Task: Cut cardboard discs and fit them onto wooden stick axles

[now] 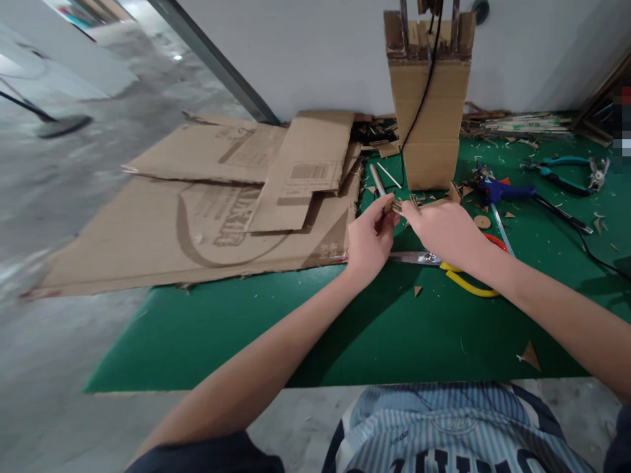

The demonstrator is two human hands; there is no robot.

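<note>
My left hand pinches a small brown strip, which looks like cardboard, between thumb and fingers. My right hand meets it from the right, its fingers closed on the same small piece; most of that piece is hidden by the fingers. Beneath the hands lie scissors with yellow and red handles, blades pointing left and partly covered by my left hand. Just beyond my left fingers is a grey rod-like tool. A tall cardboard box column stands upright behind the hands, a black cord hanging down its front.
Large cardboard sheets overlap on the left of the green table. On the right lie a blue glue gun, teal-handled pliers and a round cardboard disc. Scraps and thin sticks line the wall.
</note>
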